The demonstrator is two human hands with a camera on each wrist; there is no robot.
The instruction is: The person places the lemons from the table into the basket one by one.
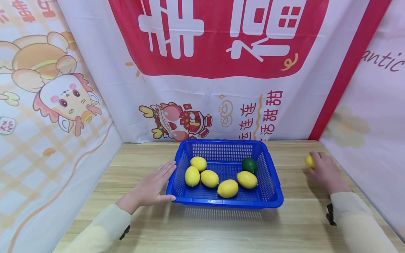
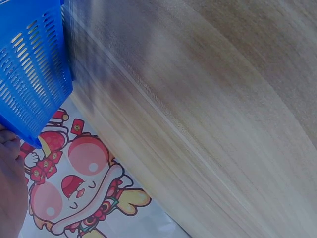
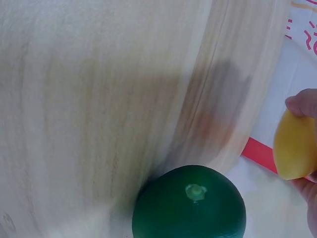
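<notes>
A blue plastic basket (image 1: 221, 202) stands on the table, with several yellow lemons (image 1: 227, 188) and one dark green round fruit (image 1: 249, 164) inside. At its left side my left hand (image 1: 151, 185) rests against the rim, fingers extended and thumb spread at the front corner. The left wrist view shows fingertips on the basket's rim (image 2: 22, 134). Over at the right edge of the table, my right hand (image 1: 327, 171) holds a lemon (image 3: 296, 145) between fingers and thumb. Another dark green fruit (image 3: 190, 206) sits close under the right wrist; I cannot make it out in the head view.
The wooden table (image 1: 221, 233) is bounded by printed cloth on the left, back and right. A wide stretch of tabletop lies between the basket and my right hand. The back cloth (image 1: 215, 105) hangs just behind the basket.
</notes>
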